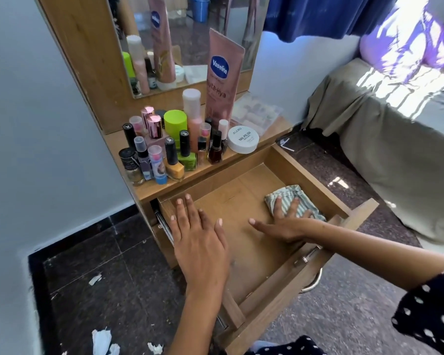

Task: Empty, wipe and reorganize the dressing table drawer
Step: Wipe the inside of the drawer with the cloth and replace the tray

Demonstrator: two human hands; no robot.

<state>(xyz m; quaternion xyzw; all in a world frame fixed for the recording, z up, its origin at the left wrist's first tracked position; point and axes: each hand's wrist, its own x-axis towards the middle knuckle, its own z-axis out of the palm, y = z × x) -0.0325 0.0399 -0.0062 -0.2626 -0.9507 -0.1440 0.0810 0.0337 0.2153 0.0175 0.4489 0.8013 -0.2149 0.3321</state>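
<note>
Bottles [162,147]: crowded on the tabletop's left, likely parked there so the drawer can be wiped.
Left hand [199,237]: flat, fingers straight, bracing the drawer's [244,175] left edge.
Right hand [285,221]: fingers spread, pressing the cloth [290,194] near the drawer's right wall.

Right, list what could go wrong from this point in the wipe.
1. The drawer is pulled far out, and the right hand presses the striped cloth near its front; leaning hard might strain the runners.
2. The bottles stand crowded at the shelf edge directly above, so a knock could drop one into the drawer.
3. The left hand rests by the side wall and could get pinched.
</note>
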